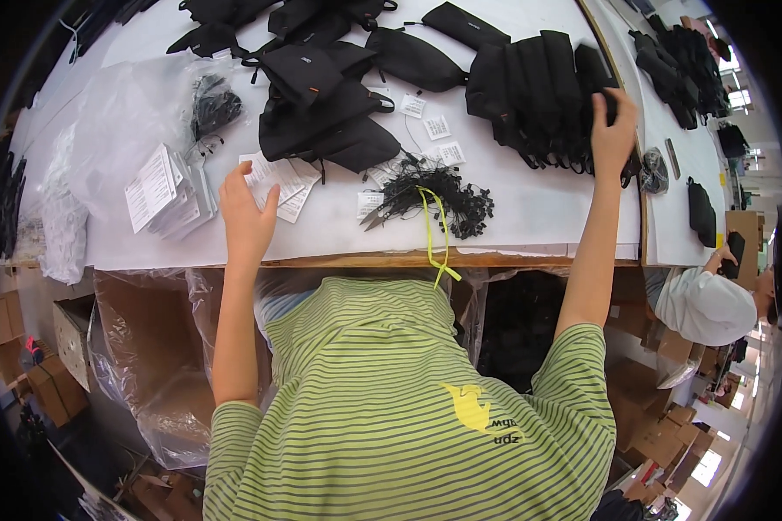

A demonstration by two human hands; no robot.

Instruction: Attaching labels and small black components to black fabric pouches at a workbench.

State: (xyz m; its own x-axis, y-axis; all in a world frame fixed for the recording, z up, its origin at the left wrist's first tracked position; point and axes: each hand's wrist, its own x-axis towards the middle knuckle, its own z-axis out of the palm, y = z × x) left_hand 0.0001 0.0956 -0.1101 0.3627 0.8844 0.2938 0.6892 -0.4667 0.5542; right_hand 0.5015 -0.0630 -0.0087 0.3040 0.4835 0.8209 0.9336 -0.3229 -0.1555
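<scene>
My right hand [615, 126] is closed on a black fabric bag [593, 71], slightly blurred, at the right end of a row of similar bags [526, 100] standing side by side. My left hand [248, 204] is open, its thumb and fingers apart, over the near edge of some white printed tags [294, 184]. Between my hands lies a tangle of black tag strings [447, 195], with a yellow-green ribbon [437, 227] across it. Pointed metal blades [374, 220] poke out from its left side; their handle is hidden. A heap of black bags [321, 104] lies beyond my left hand.
A stack of white tags [169, 193] and clear plastic bags [117, 122] cover the left of the white table [504, 230]. Past the wooden strip on the right, a person [708, 304] works. Cardboard boxes [152, 330] stand below the table edge.
</scene>
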